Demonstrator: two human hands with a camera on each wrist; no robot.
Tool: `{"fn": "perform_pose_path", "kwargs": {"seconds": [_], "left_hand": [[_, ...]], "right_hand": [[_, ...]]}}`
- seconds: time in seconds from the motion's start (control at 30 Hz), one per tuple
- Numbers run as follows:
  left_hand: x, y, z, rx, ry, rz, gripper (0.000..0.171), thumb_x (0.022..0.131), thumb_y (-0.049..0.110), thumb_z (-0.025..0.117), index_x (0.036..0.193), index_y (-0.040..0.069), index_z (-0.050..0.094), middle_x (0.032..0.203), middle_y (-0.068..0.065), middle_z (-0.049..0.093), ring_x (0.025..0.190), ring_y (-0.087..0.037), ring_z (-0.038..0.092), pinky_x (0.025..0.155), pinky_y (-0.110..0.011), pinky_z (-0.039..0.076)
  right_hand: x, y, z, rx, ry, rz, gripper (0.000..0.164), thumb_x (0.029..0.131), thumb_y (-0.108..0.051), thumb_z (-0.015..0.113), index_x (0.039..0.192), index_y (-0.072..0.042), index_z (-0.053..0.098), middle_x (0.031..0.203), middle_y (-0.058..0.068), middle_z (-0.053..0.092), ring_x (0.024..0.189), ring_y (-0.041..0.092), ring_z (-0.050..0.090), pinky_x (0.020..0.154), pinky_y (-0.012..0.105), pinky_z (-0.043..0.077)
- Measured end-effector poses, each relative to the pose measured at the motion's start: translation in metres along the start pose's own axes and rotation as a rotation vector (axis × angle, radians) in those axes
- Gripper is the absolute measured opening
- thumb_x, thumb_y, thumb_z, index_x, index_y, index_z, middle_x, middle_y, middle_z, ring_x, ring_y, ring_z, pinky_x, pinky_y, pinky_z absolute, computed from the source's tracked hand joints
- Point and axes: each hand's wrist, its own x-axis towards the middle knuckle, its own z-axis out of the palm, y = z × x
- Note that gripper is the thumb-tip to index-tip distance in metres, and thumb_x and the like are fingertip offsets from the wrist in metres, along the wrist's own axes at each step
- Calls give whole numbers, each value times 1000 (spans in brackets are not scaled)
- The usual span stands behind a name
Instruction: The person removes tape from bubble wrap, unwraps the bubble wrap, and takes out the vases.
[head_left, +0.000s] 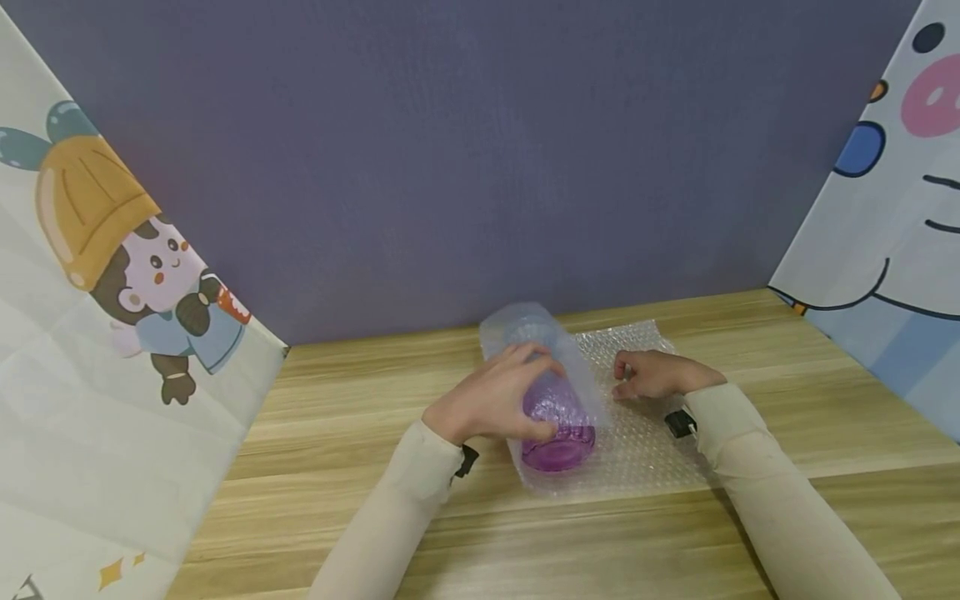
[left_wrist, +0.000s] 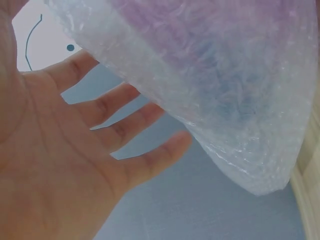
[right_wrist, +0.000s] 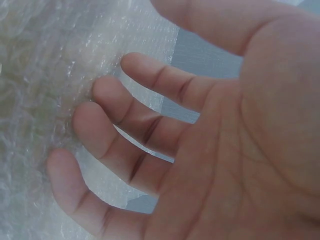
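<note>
A purple glass vase point(head_left: 558, 452), bluish toward its far end, lies on its side on the sheet of bubble wrap point(head_left: 637, 446). A flap of the wrap is folded over most of it, leaving the round base bare at the near end. My left hand point(head_left: 495, 396) holds the wrapped vase from the left, its thumb near the base and its fingers over the top. Seen from the left wrist, the fingertips point(left_wrist: 175, 145) meet the edge of the wrap. My right hand point(head_left: 660, 375) hovers over the flat right part of the sheet, fingers loosely curled around nothing.
Everything lies on a wood-grain table point(head_left: 360, 417). A dark blue-grey panel point(head_left: 480, 167) rises behind it. Cartoon-printed white panels stand at the left point(head_left: 75, 400) and right point(head_left: 847, 225). The wrap's far edge lies close to the back panel.
</note>
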Motion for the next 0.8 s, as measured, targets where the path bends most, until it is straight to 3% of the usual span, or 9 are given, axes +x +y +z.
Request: {"fn": "perform_pose_path", "kwargs": {"seconds": [0.8], "left_hand": [[1,-6,-2,-1,54,-12,59,83,42,78,135,24,58,142,4,54,136,-20,51,116,-43,46]], "right_hand": [[0,1,0,-19,13,-7,32,96,-30,69,112,-6,57,86,4,55,75,18,48,65,30,40]]}}
